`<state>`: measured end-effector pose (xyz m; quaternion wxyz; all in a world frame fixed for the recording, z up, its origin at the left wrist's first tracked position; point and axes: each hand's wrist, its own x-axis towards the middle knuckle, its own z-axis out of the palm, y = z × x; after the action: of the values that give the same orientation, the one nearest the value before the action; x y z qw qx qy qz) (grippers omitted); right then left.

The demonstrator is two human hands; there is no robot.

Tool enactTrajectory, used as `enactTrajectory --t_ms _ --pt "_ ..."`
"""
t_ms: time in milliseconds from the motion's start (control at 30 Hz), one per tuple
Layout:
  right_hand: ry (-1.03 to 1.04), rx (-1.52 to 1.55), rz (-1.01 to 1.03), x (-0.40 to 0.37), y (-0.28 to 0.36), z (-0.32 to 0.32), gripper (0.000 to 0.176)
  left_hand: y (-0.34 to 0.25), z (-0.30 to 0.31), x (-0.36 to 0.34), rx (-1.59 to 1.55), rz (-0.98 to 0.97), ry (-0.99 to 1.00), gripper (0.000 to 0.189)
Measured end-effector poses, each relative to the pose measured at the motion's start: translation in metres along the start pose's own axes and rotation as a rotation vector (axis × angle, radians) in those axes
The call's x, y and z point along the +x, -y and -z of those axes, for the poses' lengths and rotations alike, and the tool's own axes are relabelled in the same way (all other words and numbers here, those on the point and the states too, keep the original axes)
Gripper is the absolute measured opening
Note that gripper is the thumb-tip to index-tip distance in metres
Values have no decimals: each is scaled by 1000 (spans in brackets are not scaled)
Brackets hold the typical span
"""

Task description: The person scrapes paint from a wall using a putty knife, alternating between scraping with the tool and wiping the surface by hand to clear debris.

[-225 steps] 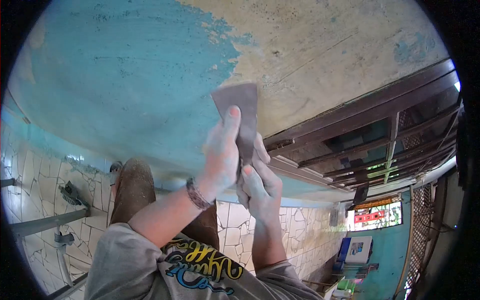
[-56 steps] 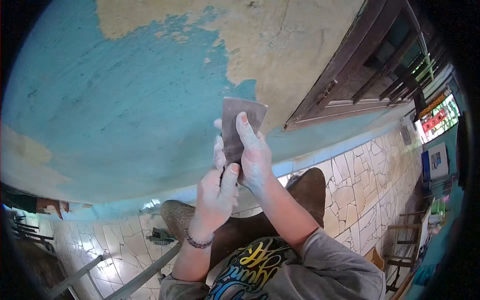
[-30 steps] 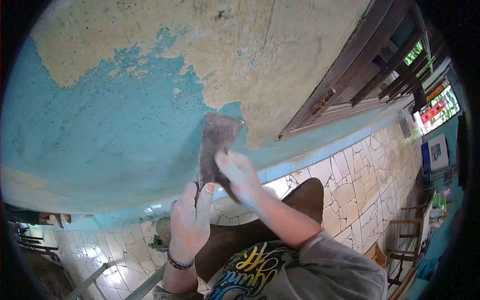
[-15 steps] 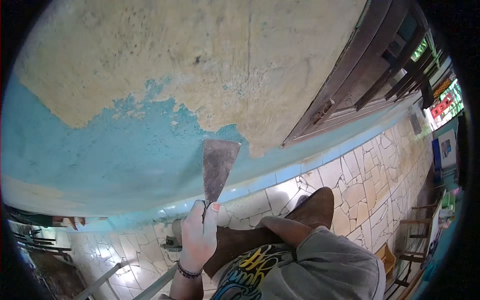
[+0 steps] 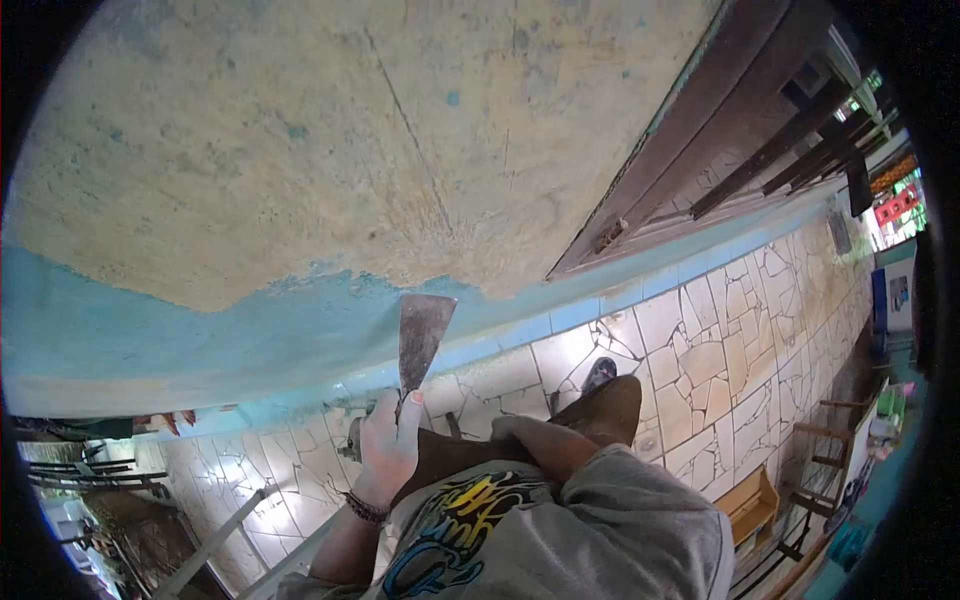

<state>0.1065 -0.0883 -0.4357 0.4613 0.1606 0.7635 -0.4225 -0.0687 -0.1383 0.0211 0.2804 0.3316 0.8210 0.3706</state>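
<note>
Scraper [image 5: 425, 328], dull flared metal, dust-whitened left hand [image 5: 386, 448]

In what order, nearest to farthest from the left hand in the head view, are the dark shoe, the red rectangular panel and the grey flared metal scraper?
1. Grey flared metal scraper: held in the left hand.
2. Dark shoe: right of the hand, on the floor.
3. Red rectangular panel: far right, in the background.

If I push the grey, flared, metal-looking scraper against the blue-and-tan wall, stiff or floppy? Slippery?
Probably fairly stiff: the scraper juts straight from the left hand, showing no bend. Being flat and broad-ended, it might flex slightly under pressure. Grip could be somewhat slippery, since the hand looks dusted white.
</note>
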Motion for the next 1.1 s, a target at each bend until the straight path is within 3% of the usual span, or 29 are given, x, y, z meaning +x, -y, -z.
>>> enactTrajectory --t_ms 167,367,567,667,833,867,967,1067,1100 --pt "-81 88 -59 -19 31 9 54 5 3 1 12 31 24 34" --pt "-19 119 -69 -26 64 24 54 23 5 2 29 23 71 32" --pt "26 139 -56 -16 108 46 54 2 20 7 -74 85 157 32" --pt "-125 215 8 -21 129 75 50 6 20 9 -46 70 160 31" --pt "-631 304 481 -86 155 180 40 25 16 14 -112 -52 202 33" --pt "-562 635 471 -106 163 195 38 27 16 13 -141 -61 219 32" --pt "-678 1298 822 -186 189 215 37 33 11 19 -266 -52 259 31" --pt "-384 1850 1224 -257 205 217 37 41 7 27 -354 -34 308 30" --pt "-400 1853 1297 -269 215 213 37 45 5 30 -380 -30 322 30"
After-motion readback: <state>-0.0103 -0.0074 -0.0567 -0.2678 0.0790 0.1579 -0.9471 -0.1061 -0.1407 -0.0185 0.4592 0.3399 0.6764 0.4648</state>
